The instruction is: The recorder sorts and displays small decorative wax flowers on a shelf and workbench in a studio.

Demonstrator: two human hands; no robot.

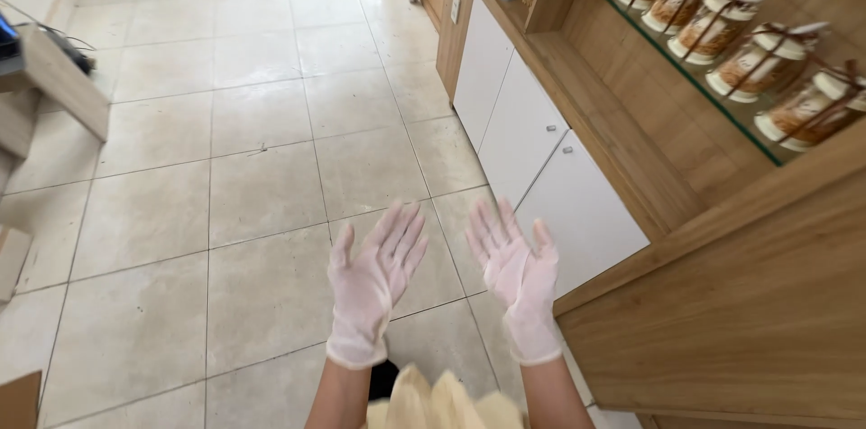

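Both of my hands wear thin white gloves and are raised in front of me, palms turned up and toward each other, fingers spread. My left hand [372, 283] holds nothing. My right hand [519, 276] is also empty, a short gap from the left one. Below them lies a beige tiled floor [225, 167]. The nearest thing is a white cabinet door [582, 212] just right of my right hand.
A wooden shelf unit with white lower cabinets [519, 122] runs along the right. A glass shelf [713, 91] carries a row of several ribbon-tied jars [722, 23]. Wooden boards [54, 77] stand at the left edge. A yellow garment [433, 402] shows at the bottom.
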